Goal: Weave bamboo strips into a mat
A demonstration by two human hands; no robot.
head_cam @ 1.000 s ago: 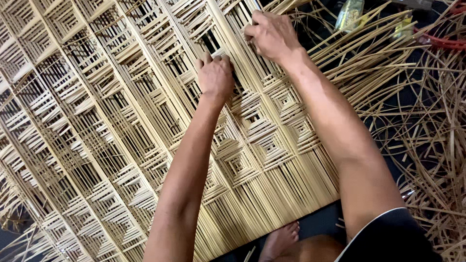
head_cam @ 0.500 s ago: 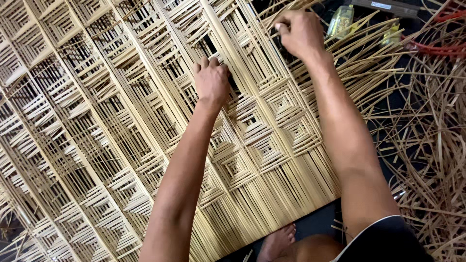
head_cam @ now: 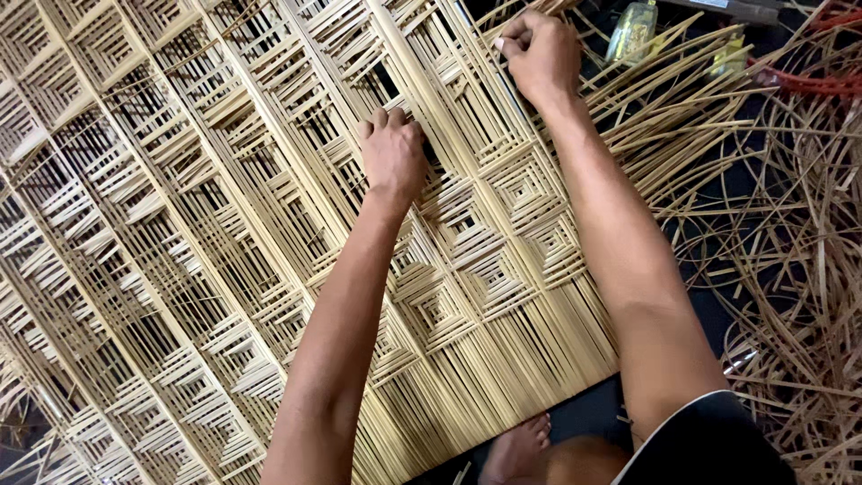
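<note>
Hands clenched: left (head_cam: 392,153) on woven mat (head_cam: 224,269), right (head_cam: 539,54) gripping strip; loose strips (head_cam: 790,269) beside

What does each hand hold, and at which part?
Right hand pinches a thin strip at the woven mat's far edge. Left hand presses on the mat; grip unclear.

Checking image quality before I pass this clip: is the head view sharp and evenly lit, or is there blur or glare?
Head view: the woven strip mat and both hands, left hand and right hand, are sharp under soft, even light; the foot at the bottom edge looks blurred; gaps in the weave go dark; the loose strips at right are dimmer; no strong glare.
</note>
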